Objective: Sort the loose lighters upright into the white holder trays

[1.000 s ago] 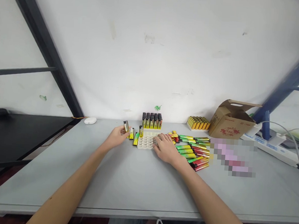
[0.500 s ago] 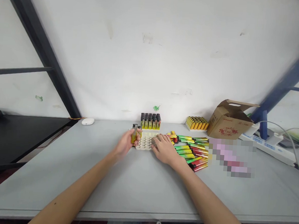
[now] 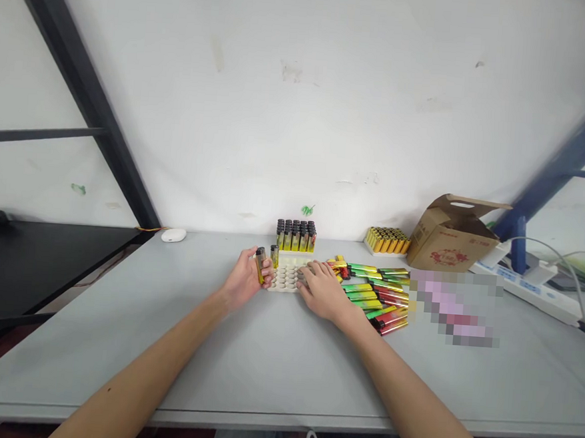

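Observation:
A yellow lighter with a dark top [image 3: 260, 267] is in my left hand [image 3: 243, 281], tilted a little to the left, its fingers around it. Beside it, another lighter [image 3: 274, 256] stands upright at the left end of a white tray with round holes [image 3: 284, 280]. My right hand [image 3: 323, 291] rests palm down over the tray's right end, fingers bent and slightly apart; nothing shows in it. Behind the tray, several lighters [image 3: 296, 238] stand upright in rows. Green, red and yellow lighters [image 3: 384, 297] lie loose right of my right hand.
At the back right are a tray of yellow cylinders [image 3: 387, 241] and an open cardboard box [image 3: 452, 240]. A white power strip [image 3: 532, 293] with cables lies farther right. Near the wall at the left sits a white case [image 3: 174, 235]. A pixelated patch covers part of the right side.
The lighter in my left hand has tipped from upright to leaning left, and that hand has turned more palm up. The standing lighter beside it shows more clearly. My right hand is almost unmoved.

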`<action>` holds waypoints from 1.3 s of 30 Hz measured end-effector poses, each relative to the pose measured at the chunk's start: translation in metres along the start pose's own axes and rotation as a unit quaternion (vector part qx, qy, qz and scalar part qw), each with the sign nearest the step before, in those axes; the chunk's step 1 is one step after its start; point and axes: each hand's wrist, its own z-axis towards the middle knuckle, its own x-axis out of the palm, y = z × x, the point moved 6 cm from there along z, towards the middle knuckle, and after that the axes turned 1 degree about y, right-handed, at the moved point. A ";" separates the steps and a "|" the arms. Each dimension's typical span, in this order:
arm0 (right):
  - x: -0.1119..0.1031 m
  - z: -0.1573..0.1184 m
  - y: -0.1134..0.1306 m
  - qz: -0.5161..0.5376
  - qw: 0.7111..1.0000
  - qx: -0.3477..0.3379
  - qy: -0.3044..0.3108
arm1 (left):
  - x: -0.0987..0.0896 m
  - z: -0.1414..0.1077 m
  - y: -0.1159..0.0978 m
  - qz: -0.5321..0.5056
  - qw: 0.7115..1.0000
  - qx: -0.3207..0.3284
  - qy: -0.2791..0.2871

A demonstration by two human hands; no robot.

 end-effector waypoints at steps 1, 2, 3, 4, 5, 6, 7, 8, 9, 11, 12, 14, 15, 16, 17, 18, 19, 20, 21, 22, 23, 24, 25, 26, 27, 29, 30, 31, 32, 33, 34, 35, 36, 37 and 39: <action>0.000 0.000 0.000 -0.001 1.000 0.000 0.000 | 0.001 0.000 0.000 -0.001 1.000 -0.001 0.001; 0.001 0.000 0.000 -0.002 1.000 0.000 0.001 | 0.001 -0.001 0.000 -0.002 1.000 -0.002 0.002; 0.001 0.000 0.000 -0.003 1.000 0.000 0.001 | 0.002 -0.001 0.000 -0.003 1.000 -0.004 0.004; 0.001 0.000 0.000 -0.003 1.000 0.001 0.001 | 0.002 -0.001 0.001 -0.002 1.000 -0.007 0.005; 0.001 0.000 0.000 -0.002 1.000 0.001 0.002 | 0.003 -0.001 0.001 -0.001 1.000 -0.010 0.005; 0.001 0.000 0.000 0.000 1.000 0.001 0.002 | 0.003 -0.001 0.002 -0.001 1.000 -0.012 0.004; 0.001 0.000 0.000 0.002 1.000 0.001 0.002 | 0.003 -0.001 0.002 -0.002 1.000 -0.011 0.004; 0.000 0.000 0.000 0.003 1.000 0.001 0.002 | 0.003 -0.001 0.002 -0.005 1.000 -0.008 0.003; 0.000 0.000 0.000 0.003 1.000 0.000 0.002 | 0.003 -0.001 0.001 -0.008 1.000 -0.005 0.003; 0.000 0.000 0.000 0.002 1.000 0.001 0.001 | 0.003 -0.001 0.001 -0.012 1.000 -0.002 0.001; 0.000 0.000 0.000 0.001 1.000 0.001 0.000 | 0.002 -0.001 0.001 -0.012 1.000 -0.003 0.000; 0.000 0.000 0.000 0.000 1.000 0.001 -0.002 | 0.003 -0.002 0.001 -0.012 1.000 -0.008 -0.001; 0.001 0.000 0.000 0.000 1.000 0.001 -0.001 | 0.003 -0.002 0.001 -0.014 1.000 -0.009 0.001; 0.001 0.000 0.000 0.001 1.000 0.000 0.000 | 0.003 -0.002 0.001 -0.016 1.000 -0.009 0.003; 0.001 0.000 0.000 0.001 1.000 0.000 0.001 | 0.004 -0.002 0.001 -0.017 1.000 -0.009 0.004; 0.002 0.000 0.000 0.001 1.000 -0.001 0.002 | 0.004 -0.002 0.001 -0.018 1.000 -0.010 0.003; 0.002 0.000 0.000 0.001 1.000 -0.001 0.002 | 0.005 -0.002 0.002 -0.016 1.000 -0.012 0.000; 0.002 0.000 0.000 0.001 1.000 -0.001 0.002 | 0.004 -0.002 0.002 -0.013 1.000 -0.015 -0.004; 0.002 0.000 0.000 0.002 1.000 -0.001 0.002 | 0.004 -0.002 0.003 -0.010 1.000 -0.016 -0.009; 0.002 0.000 0.000 0.002 1.000 0.000 0.003 | 0.004 -0.001 0.003 -0.007 1.000 -0.015 -0.012; 0.002 0.000 0.000 0.002 1.000 0.001 0.003 | 0.003 -0.001 0.003 -0.004 1.000 -0.012 -0.013; 0.002 0.000 0.000 0.002 1.000 0.001 0.004 | 0.003 -0.001 0.003 -0.002 1.000 -0.008 -0.013; 0.002 0.000 0.000 0.002 1.000 0.002 0.004 | 0.002 0.000 0.003 0.000 1.000 -0.004 -0.010; 0.002 0.000 0.000 0.002 1.000 0.002 0.004 | 0.002 0.000 0.003 0.001 1.000 -0.002 -0.008; 0.002 0.000 0.000 0.002 1.000 0.002 0.004 | 0.001 0.001 0.003 0.001 1.000 -0.002 -0.006; 0.002 0.000 0.000 0.002 1.000 0.002 0.006 | 0.001 0.002 0.004 0.004 1.000 -0.008 -0.006; 0.002 0.000 0.000 0.003 1.000 0.003 0.007 | 0.000 0.002 0.004 0.005 1.000 -0.010 -0.008; 0.001 0.000 0.000 0.003 1.000 0.003 0.007 | 0.000 0.002 0.004 0.007 1.000 -0.009 -0.011; 0.001 0.000 0.001 0.003 1.000 0.003 0.008 | 0.000 0.002 0.004 0.009 1.000 -0.005 -0.014; 0.001 0.000 0.001 0.003 1.000 0.003 0.007 | 0.001 0.002 0.003 0.012 1.000 0.003 -0.017; 0.001 0.000 0.001 0.004 1.000 0.002 0.007 | 0.002 0.001 0.002 0.017 1.000 0.012 -0.018; 0.001 0.000 0.001 0.003 1.000 0.002 0.006 | 0.002 0.001 0.000 0.024 0.999 0.023 -0.019; 0.001 -0.001 0.001 0.003 1.000 0.002 0.005 | 0.003 0.000 -0.001 0.031 0.999 0.032 -0.019; 0.001 -0.001 0.001 0.002 1.000 0.002 0.004 | 0.003 -0.001 -0.001 0.040 0.998 0.039 -0.019; 0.001 -0.001 0.001 0.001 1.000 0.002 0.003 | 0.003 -0.001 -0.001 0.053 0.997 0.043 -0.021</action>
